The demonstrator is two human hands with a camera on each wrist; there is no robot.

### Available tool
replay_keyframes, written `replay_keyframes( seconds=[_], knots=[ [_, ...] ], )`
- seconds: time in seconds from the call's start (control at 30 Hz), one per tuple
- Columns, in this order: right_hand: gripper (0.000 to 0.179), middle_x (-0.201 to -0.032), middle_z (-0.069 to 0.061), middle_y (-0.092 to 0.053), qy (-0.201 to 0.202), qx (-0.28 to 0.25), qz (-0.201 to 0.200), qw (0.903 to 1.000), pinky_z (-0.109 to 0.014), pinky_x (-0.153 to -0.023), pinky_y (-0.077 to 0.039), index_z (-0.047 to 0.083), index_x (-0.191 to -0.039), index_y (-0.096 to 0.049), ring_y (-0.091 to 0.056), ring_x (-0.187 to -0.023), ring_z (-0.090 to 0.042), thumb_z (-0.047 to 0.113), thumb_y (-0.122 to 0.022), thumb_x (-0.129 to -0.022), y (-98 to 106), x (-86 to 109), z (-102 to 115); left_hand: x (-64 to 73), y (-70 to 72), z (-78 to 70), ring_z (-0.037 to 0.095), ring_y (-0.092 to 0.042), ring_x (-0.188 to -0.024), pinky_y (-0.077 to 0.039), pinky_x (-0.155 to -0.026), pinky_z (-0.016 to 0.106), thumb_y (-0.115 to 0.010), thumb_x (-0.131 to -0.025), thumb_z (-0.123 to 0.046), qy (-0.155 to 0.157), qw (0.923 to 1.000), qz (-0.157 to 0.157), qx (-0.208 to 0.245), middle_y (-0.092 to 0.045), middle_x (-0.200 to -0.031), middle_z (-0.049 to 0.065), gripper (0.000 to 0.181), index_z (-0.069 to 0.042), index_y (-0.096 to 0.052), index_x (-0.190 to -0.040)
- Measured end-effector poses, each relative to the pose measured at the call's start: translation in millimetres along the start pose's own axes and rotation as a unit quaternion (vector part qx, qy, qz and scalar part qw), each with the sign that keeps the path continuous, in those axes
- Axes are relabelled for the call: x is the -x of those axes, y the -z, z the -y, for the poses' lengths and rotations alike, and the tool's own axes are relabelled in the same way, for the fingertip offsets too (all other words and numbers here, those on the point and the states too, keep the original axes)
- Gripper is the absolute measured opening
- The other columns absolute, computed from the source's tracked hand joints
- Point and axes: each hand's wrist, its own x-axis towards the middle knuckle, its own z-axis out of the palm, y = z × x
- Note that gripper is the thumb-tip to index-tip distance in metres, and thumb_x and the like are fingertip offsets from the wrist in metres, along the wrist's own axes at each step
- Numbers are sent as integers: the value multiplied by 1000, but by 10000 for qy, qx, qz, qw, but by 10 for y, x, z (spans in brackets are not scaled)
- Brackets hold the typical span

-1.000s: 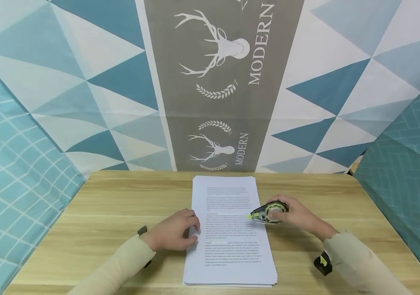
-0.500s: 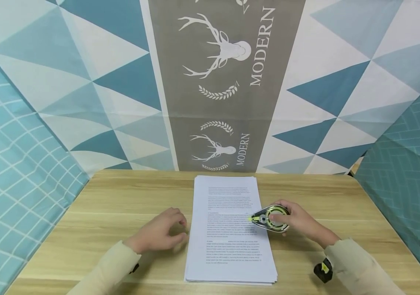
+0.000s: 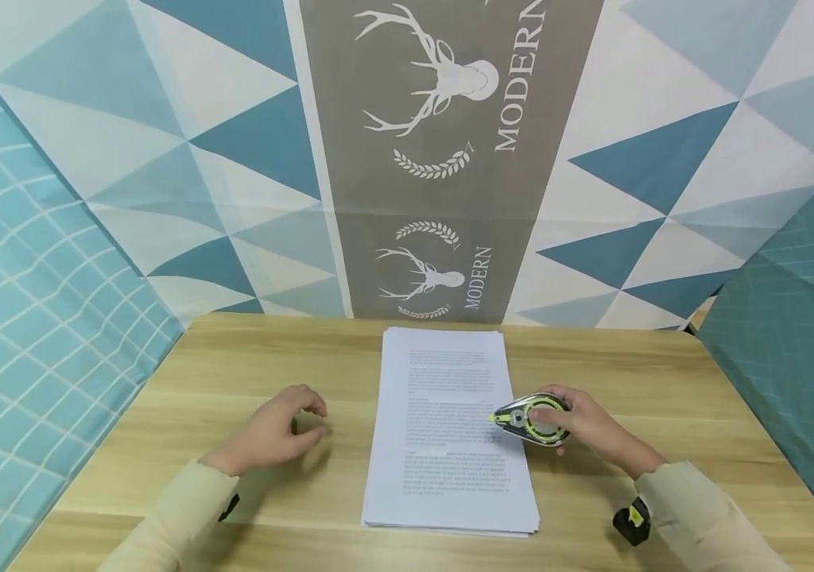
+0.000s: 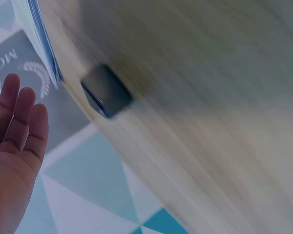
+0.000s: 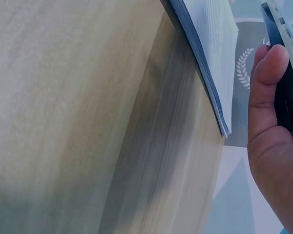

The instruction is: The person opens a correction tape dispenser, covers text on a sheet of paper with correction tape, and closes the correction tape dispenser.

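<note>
One tape dispenser [image 3: 519, 418], drop-shaped, black and clear with lime-green rings: held over the right edge of the printed stack, narrow green tip pointing left onto the text; whether the tip touches the paper cannot be told. Face now turned more fully to the head camera than a second ago, where it was seen at a slant. One right hand [image 3: 591, 423], pinching the dispenser, thumb on its upper face. One stack of printed paper [image 3: 443, 512], edges slightly fanned, top sheet showing a blank gap in a line of text; unmoved on the tabletop [image 3: 314, 508], which is wood-grained. One left hand [image 3: 271, 429], fingers loosely bent, thumb apart, holding nothing: at the stack's left edge a second ago, since drawn away and well apart from it. Significance, as judged: the pages lie unsteadied from the left, the dispenser alone remaining in use-ready grip. Two pale sleeves [image 3: 700, 508], one per arm. One patterned cloth [image 3: 414, 199] behind, grey panel with white stag heads.
</note>
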Motion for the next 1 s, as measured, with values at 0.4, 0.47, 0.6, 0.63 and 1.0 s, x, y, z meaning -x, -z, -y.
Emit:
replay_keyframes(
  seconds=[0.4,0.47,0.6,0.63,1.0],
  knots=[
    [47,-93,-13,-60,-24,-16,-84,10000,-35,-49,-51,-6,-123,-48,-57,-69,-16,25,-59,-90,28,31,3,181,97,295,14,-55,-86,-48,-77,36,-69,-80,-14,732,9973,-41,48,-59,-90,-3,14,-13,-61,-91],
    [47,-92,-12,-60,-40,-54,-95,9999,-35,-49,-51,-6,-123,-48,-57,-68,-15,25,-59,-90,27,38,0,215,97,335,14,-55,-86,-48,-78,37,-69,-80,-14,815,9967,-44,37,-59,-91,-3,14,-14,-61,-92],
    [48,-90,-11,-60,-83,-106,-99,9999,-35,-49,-51,-7,-124,-47,-57,-67,-14,24,-59,-90,26,53,-6,265,98,392,16,-55,-88,-48,-79,39,-70,-79,-15,1036,9946,-18,42,-59,-93,-2,17,-13,-61,-94],
    [48,-90,-11,-60,-90,-103,-99,9999,-35,-49,-51,-7,-124,-47,-57,-67,-14,24,-59,-90,26,57,-8,275,101,402,17,-56,-89,-48,-80,39,-70,-79,-15,1069,9943,15,42,-59,-93,-1,18,-12,-61,-95],
    [47,-87,-10,-60,-116,-26,-165,9998,-34,-49,-52,-8,-122,-48,-58,-65,-14,24,-60,-89,8,71,-43,275,111,505,20,-57,-94,-47,-84,43,-73,-76,-19,1357,9899,400,42,-60,-97,1,24,-10,-61,-96]
  ],
)
